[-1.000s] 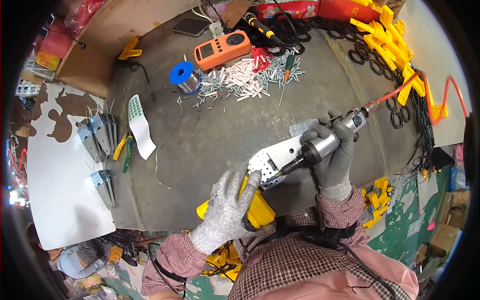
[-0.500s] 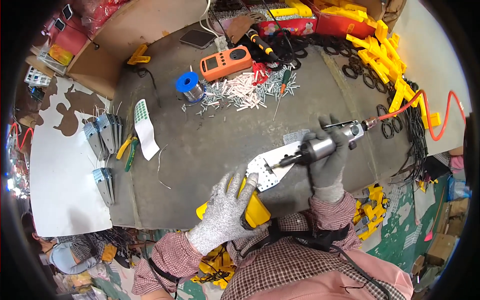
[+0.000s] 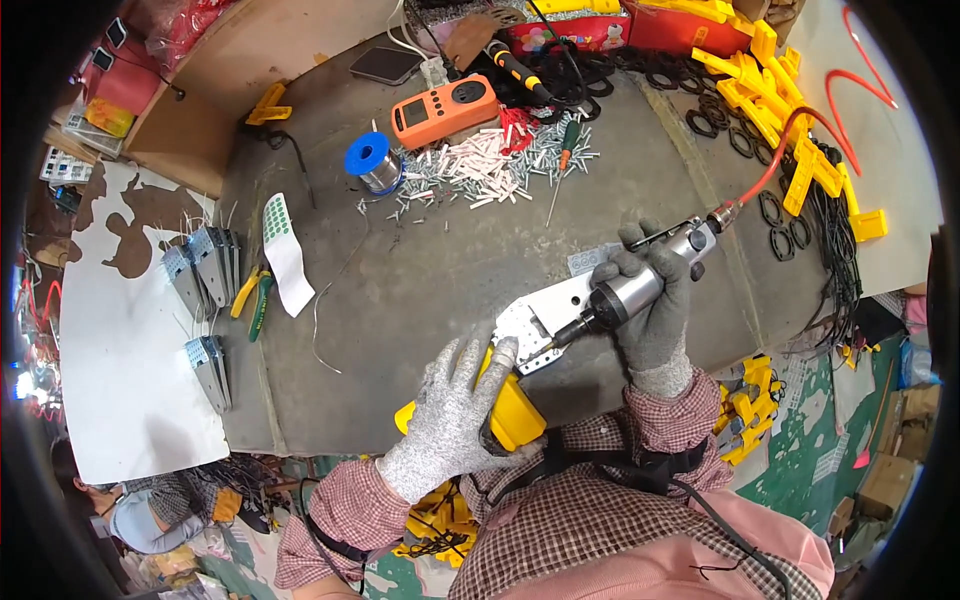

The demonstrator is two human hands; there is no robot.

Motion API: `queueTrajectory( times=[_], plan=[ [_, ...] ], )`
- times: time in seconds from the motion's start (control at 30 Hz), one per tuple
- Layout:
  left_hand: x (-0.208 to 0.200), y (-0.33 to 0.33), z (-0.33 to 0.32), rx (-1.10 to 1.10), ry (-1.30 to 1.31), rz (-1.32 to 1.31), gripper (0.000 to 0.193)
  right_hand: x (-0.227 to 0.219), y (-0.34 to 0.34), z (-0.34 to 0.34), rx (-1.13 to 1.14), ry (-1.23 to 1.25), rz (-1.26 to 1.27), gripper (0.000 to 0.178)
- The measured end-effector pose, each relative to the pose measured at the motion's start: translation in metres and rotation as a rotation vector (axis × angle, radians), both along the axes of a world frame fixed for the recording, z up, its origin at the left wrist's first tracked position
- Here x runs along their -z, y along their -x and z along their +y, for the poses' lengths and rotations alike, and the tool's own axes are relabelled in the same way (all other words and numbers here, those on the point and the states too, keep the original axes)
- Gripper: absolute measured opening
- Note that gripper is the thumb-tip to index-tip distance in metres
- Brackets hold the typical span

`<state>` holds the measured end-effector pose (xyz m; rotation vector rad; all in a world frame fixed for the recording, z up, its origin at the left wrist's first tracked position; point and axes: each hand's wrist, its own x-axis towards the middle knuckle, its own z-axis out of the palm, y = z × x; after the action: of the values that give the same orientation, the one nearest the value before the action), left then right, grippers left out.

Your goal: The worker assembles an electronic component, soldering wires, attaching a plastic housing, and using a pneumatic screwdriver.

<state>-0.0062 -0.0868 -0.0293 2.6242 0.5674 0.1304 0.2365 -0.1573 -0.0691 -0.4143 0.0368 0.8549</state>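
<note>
"Gripping what, with the gloved right hand (image 3: 656, 325)?"

"Closed around a silver power driver (image 3: 640, 292), slanting down to the left, with the bit over the near edge of a white perforated plate (image 3: 550, 303). Impossible to tell from here whether touching a screw."

"And with the gloved left hand (image 3: 445, 420)?"

"Spread over a yellow plastic part (image 3: 518, 415), holding it by the table's near edge, with one fingertip at the left end of the plate."

"Fed by what, at the driver's rear?"

"By a red hose (image 3: 768, 170), running off to the right."

"Lying farther out on the grey table (image 3: 420, 300)?"

"To the left, green-and-yellow pliers (image 3: 262, 305) beside a white strip with green dots (image 3: 288, 262); beyond those, grey wedge-shaped parts (image 3: 212, 265) on a white board (image 3: 140, 390)."

"And across the far side?"

"A blue spool (image 3: 367, 153), then a heap of small pale tubes (image 3: 480, 165) mixed with screws, just in front of an orange meter (image 3: 443, 112). At far right, piled yellow pieces (image 3: 765, 90) near black rings (image 3: 775, 210)."
</note>
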Motion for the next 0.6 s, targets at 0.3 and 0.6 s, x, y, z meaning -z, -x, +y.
queueTrajectory(
  times=[0.3, 0.6],
  plan=[
    [-0.013, -0.007, -0.009, -0.001, -0.033, 0.066, 0.114, -0.009, 0.006, 0.000, -0.064, 0.025, -0.023, 0.033],
    [-0.028, -0.054, 0.034, -0.267, 0.263, 0.069, 0.045, -0.025, -0.137, 0.015, -0.121, 0.761, -0.955, 0.049]
  ],
)
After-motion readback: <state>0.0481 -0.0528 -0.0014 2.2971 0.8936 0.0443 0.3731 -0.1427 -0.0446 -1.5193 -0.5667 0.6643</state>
